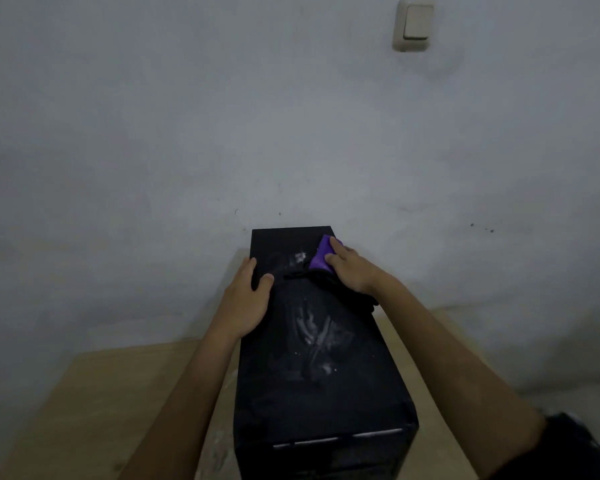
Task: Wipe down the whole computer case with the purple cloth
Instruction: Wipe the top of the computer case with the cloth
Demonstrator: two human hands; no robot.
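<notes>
A pale wooden tabletop (pixel 94 403) is sitting against a grey wall (pixel 187 116), carrying a black computer case (pixel 319 386) that is standing with its long top facing up and running away from the person. The left hand (pixel 248 299) is resting on the case's left upper edge, its fingers (pixel 248 268) lying nearly straight down over the side and its thumb lying on the top. Dusty whitish smears are showing on the top panel between the two hands and nearer the person. The right hand (pixel 350 268) is pressing the purple cloth (pixel 321 254) onto the far right part of the top, its fingers lying relaxed over the cloth. High on the wall, a cream light switch (pixel 414 24) is showing.
</notes>
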